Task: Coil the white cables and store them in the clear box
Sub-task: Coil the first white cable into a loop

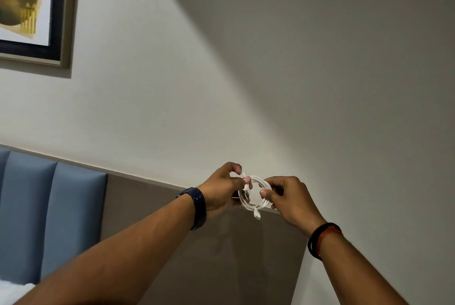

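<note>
A white cable (256,179) is wound into a small round coil and held up in the air in front of the wall. My left hand (221,189) pinches the coil's left side, with a short cable end sticking up by its fingertips. My right hand (286,196) grips the right side of the coil. A white plug end (257,215) hangs below the loop. The clear box is out of view.
A grey wall panel (221,243) stands behind my hands, with a blue padded headboard (49,218) to the left. White bedding (12,292) shows at the bottom left corner. A framed picture (32,9) hangs at the upper left.
</note>
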The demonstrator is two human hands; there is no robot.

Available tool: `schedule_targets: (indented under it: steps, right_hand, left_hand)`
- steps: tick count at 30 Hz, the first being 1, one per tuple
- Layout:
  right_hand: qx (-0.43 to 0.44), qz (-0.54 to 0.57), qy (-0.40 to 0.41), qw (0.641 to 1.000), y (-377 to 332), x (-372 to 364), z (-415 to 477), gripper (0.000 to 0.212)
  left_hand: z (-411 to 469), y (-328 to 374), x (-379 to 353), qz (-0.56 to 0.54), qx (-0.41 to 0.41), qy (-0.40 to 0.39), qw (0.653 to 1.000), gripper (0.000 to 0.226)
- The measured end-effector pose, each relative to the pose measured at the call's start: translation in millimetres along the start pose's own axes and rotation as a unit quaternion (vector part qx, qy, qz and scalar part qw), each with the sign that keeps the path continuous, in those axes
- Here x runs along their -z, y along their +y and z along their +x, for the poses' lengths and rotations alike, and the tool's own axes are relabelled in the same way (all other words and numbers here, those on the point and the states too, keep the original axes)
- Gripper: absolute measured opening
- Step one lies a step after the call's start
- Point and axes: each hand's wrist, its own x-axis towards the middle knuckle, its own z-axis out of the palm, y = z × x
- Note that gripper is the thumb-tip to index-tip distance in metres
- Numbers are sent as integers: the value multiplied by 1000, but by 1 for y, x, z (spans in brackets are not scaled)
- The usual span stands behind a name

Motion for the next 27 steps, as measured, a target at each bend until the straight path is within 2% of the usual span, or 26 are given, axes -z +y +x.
schedule_targets:
  steps: [5, 9, 13, 16, 20, 24, 27]
  right_hand:
    - [-6, 28, 8, 1000, 1, 0, -1, 11]
    - [-20, 39, 10, 999, 5, 0, -1, 10]
    - [-34, 75, -1, 997, 9, 0, -2, 10]
    - [-27, 114, -2, 993, 10, 5, -3, 11]
    - [-21, 209, -25, 977, 5, 11, -7, 17]
    - [-40, 326, -45, 943, -7, 4, -5, 20]
    - [-59, 374, -57, 924, -8, 4, -5, 17]
  left_hand:
    - [-1, 4, -3, 91, 16, 8, 996, 28]
    - [-1, 5, 2, 234, -45, 48, 970, 32]
    - [-1, 5, 13, 334, -99, 81, 934, 21]
    - [-3, 7, 23, 348, -131, 74, 925, 14]
    - [-7, 9, 40, 303, -134, 92, 939, 11]
    - [-6, -2, 36, 334, -190, 194, 902, 11]
    - [-5, -11, 28, 369, -203, 229, 878, 7]
